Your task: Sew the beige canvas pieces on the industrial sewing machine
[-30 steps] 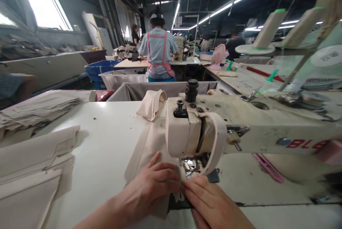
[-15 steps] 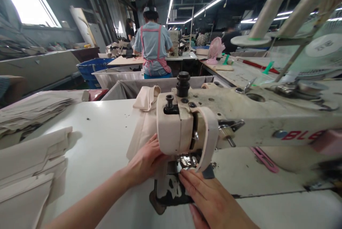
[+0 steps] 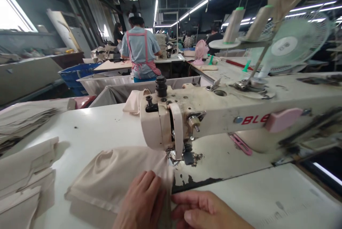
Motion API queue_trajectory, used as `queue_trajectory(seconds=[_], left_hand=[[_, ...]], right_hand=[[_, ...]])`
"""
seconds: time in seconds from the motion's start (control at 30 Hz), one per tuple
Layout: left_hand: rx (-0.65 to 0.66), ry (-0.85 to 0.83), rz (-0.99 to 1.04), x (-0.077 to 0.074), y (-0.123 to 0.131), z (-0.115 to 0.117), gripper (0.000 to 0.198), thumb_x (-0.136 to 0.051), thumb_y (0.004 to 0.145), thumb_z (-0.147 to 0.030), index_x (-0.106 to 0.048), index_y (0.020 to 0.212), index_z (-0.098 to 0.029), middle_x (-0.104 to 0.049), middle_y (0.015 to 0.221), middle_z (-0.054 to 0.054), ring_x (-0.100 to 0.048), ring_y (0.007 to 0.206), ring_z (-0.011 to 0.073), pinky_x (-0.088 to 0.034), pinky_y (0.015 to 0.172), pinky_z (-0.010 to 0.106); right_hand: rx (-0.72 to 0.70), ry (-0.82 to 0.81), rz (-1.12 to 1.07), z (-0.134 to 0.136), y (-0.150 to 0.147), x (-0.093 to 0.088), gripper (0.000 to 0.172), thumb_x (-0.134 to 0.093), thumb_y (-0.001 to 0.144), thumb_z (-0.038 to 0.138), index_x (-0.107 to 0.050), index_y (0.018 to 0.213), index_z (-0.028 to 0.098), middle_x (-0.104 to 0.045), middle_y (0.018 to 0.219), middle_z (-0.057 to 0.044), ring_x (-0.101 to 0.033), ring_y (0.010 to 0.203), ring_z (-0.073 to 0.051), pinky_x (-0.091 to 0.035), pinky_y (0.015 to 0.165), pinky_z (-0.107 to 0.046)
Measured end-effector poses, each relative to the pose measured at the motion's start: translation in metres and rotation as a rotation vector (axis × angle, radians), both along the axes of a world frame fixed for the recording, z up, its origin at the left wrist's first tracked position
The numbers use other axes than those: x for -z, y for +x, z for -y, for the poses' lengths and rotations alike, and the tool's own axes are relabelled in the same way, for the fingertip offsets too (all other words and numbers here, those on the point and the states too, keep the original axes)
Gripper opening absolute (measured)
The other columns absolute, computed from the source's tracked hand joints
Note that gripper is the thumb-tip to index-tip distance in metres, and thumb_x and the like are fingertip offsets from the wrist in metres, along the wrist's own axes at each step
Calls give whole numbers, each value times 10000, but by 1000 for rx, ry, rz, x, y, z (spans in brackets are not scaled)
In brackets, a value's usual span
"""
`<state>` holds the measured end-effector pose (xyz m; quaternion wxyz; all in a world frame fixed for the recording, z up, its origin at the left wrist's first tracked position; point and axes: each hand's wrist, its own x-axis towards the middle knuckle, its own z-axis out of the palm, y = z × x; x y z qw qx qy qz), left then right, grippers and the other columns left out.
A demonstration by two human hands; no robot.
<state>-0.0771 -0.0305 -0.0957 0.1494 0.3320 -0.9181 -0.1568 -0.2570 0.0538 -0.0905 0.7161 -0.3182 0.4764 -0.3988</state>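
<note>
Two hands on one cloth piece at the sewing machine

The beige cloth piece (image 3: 114,175) lies on the white table (image 3: 107,125), its length running left from the sewing machine (image 3: 165,122). The left hand (image 3: 141,200) presses flat on its near edge, nearer than the right hand (image 3: 203,211), which rests half curled at the cloth's right end, the two close together.

A pale beige, rumpled piece of woven fabric (image 3: 117,175) lies flat on the white worktop (image 3: 101,129), its right edge bunched beside the cream sewing machine's needle foot (image 3: 173,159).
</note>
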Motion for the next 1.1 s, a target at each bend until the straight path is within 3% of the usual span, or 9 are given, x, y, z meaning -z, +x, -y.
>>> queue_trajectory(seconds=[0.17, 0.23, 0.33, 0.47, 0.57, 0.63, 0.73, 0.9, 1.1], left_hand=[[-84, 195, -358, 17, 1, -7, 273, -483, 853, -146, -500, 1115, -222, -594, 1002, 47, -598, 767, 144, -504, 673, 212], [-69, 254, -351, 12, 1, -4, 239, -462, 890, -168, -524, 1112, -231, -612, 910, 20, -585, 673, 125, -492, 632, 199], [48, 290, -348, 0, -3, 10, 186, -441, 934, -198, -584, 1050, -224, -627, 901, 28, -608, 760, 136, -502, 711, 202], [-18, 400, -477, -1, -7, 26, 166, -471, 931, -223, -581, 1054, -200, -631, 1022, 64, -619, 935, 176, -515, 824, 237], [-75, 526, -521, 5, -4, 30, 168, -471, 948, -275, -579, 1060, -212, -646, 1011, 47, -637, 945, 173, -520, 825, 229], [-38, 481, -484, 7, -2, 29, 184, -486, 945, -286, -598, 1076, -222, -631, 1073, 54, -624, 992, 176, -507, 864, 229], [35, 370, -427, 4, -3, 24, 233, -492, 939, -266, -612, 1137, -239, -599, 1149, 71, -601, 1030, 171, -487, 892, 216], [92, 307, -375, -7, -16, 21, 289, -423, 954, -241, -604, 1179, -243, -596, 1152, 78, -600, 1021, 167, -479, 888, 208], [55, 341, -195, -15, -36, 45, 137, -466, 915, -207, -590, 858, -196, -647, 826, 22, -603, 756, 166, -448, 696, 248]], right_hand=[[284, -68, -184, 3, 1, -12, 491, -676, 677, 372, -566, 1111, 170, -559, 1189, -127, -671, 851, -241, -557, 733, -368], [368, 3, -120, -1, -2, -15, 553, -698, 664, 396, -495, 1125, 167, -527, 1200, -148, -685, 790, -230, -577, 689, -379], [423, -23, -114, -9, -8, -13, 536, -724, 648, 344, -509, 1104, 162, -548, 1185, -162, -667, 943, -258, -566, 778, -374], [367, -22, 132, -10, -5, -10, 510, -689, 655, 266, -549, 1139, 184, -599, 1176, -139, -617, 1084, -276, -555, 769, -355], [117, 41, 286, 2, 7, -16, 352, -608, 616, 200, -656, 959, 137, -686, 823, -52, -673, 723, -146, -491, 651, -197], [19, 26, 99, 13, 13, -22, 244, -573, 618, 165, -682, 833, 133, -626, 631, 5, -569, 547, -86, -413, 540, -150], [166, -144, -179, 25, 12, -26, 194, -572, 686, 170, -680, 846, 155, -610, 673, 10, -561, 616, -126, -455, 597, -206], [264, -120, -103, 35, 3, -15, 159, -610, 724, 285, -662, 804, 159, -547, 644, 28, -547, 619, -137, -490, 682, -286], [268, -134, -241, 40, 5, -7, 166, -558, 776, 304, -593, 684, 169, -522, 599, 28, -533, 582, -138, -449, 589, -244]])
